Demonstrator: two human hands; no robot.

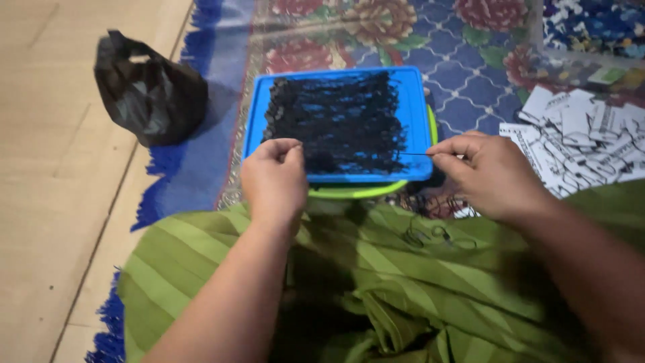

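We are pinching one black thread [413, 154] taut, left hand [274, 176] and right hand [487, 173] both closed, keeping it clear of the tray [420, 117] pile.

White printed paper labels [581, 138], seemingly tags, heaped at right on rug.

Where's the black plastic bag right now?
The black plastic bag sits upper left in the head view, on the floor at the rug's fringed edge, left of the blue tray.

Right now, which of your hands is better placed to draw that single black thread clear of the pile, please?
Probably the right hand: it already pinches the thread taut beside the blue tray, while the left hand rests at the pile's front edge.
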